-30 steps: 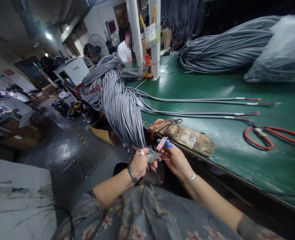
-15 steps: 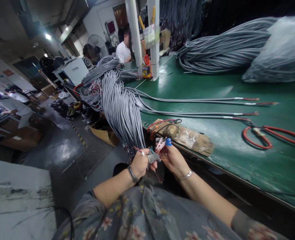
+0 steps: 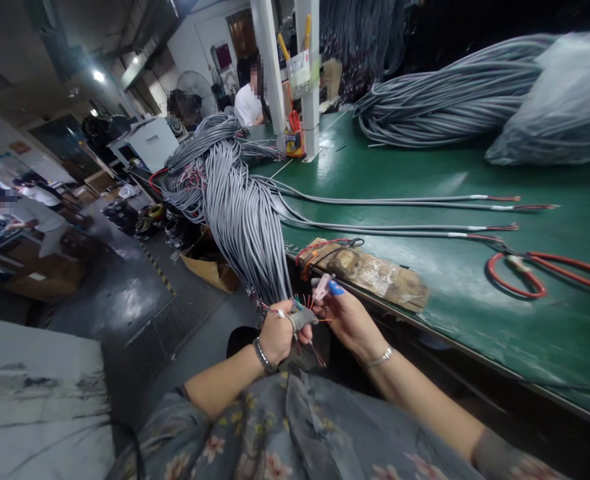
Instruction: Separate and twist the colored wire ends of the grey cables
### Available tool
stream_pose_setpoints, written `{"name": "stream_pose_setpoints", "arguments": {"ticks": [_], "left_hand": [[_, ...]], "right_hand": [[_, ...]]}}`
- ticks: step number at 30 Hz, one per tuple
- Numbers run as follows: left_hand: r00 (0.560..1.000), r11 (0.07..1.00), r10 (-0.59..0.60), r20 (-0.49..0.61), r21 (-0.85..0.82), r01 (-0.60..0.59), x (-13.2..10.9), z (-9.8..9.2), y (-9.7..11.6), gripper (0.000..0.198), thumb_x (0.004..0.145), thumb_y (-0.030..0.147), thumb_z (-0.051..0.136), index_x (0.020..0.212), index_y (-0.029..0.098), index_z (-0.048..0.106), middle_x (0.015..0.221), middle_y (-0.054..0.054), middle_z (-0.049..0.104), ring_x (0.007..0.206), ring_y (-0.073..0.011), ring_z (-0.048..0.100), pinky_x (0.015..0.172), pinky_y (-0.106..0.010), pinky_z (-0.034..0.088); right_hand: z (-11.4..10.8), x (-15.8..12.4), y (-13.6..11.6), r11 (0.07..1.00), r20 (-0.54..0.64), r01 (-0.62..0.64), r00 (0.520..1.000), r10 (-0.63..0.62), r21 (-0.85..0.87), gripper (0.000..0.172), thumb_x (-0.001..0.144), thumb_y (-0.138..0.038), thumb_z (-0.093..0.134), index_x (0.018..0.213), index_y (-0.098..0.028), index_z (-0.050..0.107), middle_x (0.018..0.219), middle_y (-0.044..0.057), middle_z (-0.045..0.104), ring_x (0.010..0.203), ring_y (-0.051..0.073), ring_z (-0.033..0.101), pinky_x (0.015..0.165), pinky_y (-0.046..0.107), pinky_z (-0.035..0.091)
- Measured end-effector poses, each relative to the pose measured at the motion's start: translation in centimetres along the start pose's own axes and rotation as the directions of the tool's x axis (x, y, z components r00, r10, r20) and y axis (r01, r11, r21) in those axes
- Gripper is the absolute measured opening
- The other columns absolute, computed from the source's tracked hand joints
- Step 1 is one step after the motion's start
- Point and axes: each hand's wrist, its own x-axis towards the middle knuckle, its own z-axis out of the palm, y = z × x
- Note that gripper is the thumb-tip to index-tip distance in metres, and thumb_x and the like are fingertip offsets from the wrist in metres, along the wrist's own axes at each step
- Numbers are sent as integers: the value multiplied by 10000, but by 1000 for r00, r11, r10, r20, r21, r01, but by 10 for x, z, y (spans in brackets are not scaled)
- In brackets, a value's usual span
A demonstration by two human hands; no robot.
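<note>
My left hand (image 3: 277, 335), its thumb wrapped in grey, is closed around a cable end with thin coloured wires (image 3: 302, 301) fanning out above and below the fingers. Just to its right, my right hand (image 3: 351, 321) has blue tape on the thumb and pinches a small pale pink tool (image 3: 321, 288); its exact kind is unclear. The pink tool is close to the wire tips, and whether it touches them I cannot tell. Beside my left hand hangs a thick bundle of grey cables (image 3: 247, 227) draped over the table's edge.
A worn wooden block (image 3: 375, 277) with wires tied on lies along the edge of the green table (image 3: 425, 180). Red-handled scissors (image 3: 517, 283), grey cable coils (image 3: 439, 93) and a plastic bag (image 3: 559, 100) lie farther right. A white post (image 3: 311, 127) rises behind. Co-workers sit farther back.
My hands have drawn slightly apart, the left one shifting a little left. The pink tool has tilted, and more of the orange and red wires show spread out between the hands.
</note>
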Motion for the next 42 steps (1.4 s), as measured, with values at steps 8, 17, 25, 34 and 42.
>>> {"name": "stream_pose_setpoints", "arguments": {"ticks": [8,17,25,34,42], "left_hand": [[999,999,-21,-28,-47,19,4,6,4,374,508,462,772,527,156,557,379,14,523,310,-72,425,341,-191,318],[999,999,-48,-23,17,48,8,7,0,370,533,442,763,505,162,522,375,17,518,307,-64,416,340,-185,311],[999,991,17,34,129,-21,0,-4,-3,366,603,471,731,533,162,548,420,6,548,348,-78,456,376,-196,370],[957,856,83,279,472,-212,5,-19,-18,47,674,191,626,637,163,632,541,-3,642,510,-119,571,512,-204,441],[982,971,21,190,232,-65,2,-16,-5,279,656,405,710,578,162,595,494,-13,604,455,-122,558,494,-231,458]], "right_hand": [[-2,1,1,998,27,25,999,-24,-55,451,573,-612,816,652,-186,690,590,-12,587,549,118,506,517,248,449],[-2,5,5,997,-1,-59,998,59,44,393,579,-543,845,725,-201,717,693,14,684,612,153,569,606,292,499],[-11,-6,-8,971,191,-190,957,217,-146,498,601,-677,752,750,-203,733,710,42,695,595,156,601,555,276,507],[-5,-22,-14,749,310,218,951,-17,-626,277,642,-455,818,613,-204,705,602,6,650,583,159,546,601,297,450],[-16,-41,-14,703,193,333,942,-274,-628,211,686,-422,784,846,-289,757,839,41,728,798,244,627,782,386,501]]}}
